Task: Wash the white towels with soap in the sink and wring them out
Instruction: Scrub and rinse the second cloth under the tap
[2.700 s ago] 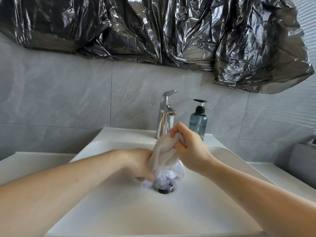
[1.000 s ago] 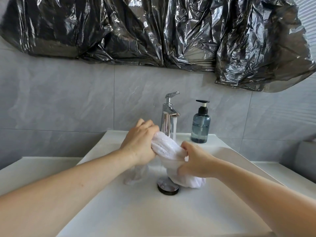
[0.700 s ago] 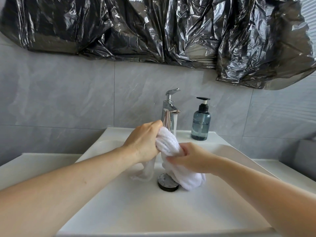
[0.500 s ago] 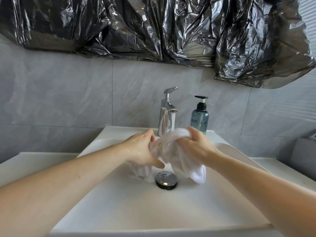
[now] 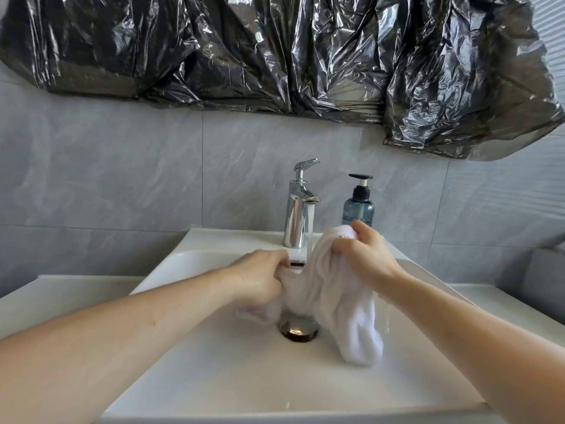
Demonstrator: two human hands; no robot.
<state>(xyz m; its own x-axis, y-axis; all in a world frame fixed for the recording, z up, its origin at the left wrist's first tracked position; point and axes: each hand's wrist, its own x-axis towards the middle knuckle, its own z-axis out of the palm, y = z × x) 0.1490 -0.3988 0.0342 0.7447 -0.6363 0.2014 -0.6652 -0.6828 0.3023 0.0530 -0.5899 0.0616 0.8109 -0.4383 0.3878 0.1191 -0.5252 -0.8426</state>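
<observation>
A wet white towel (image 5: pixel 339 304) hangs bunched over the middle of the white sink (image 5: pixel 214 377), under the water running from the chrome tap (image 5: pixel 298 209). My left hand (image 5: pixel 260 278) grips the towel's left end low, just left of the stream. My right hand (image 5: pixel 363 255) grips the other end higher up, to the right of the tap. The towel's loose lower part droops onto the basin right of the round drain plug (image 5: pixel 298 328). A blue-grey soap pump bottle (image 5: pixel 358 203) stands on the ledge behind my right hand.
Crumpled black plastic sheeting (image 5: pixel 275 50) covers the wall above the grey tiles. White counter (image 5: pixel 61 295) runs left and right of the basin. A grey object (image 5: pixel 547 270) sits at the far right edge.
My hands have pulled apart: the right one rose to the right with its end of the towel, the left one dropped lower. The towel now stretches across under the stream.
</observation>
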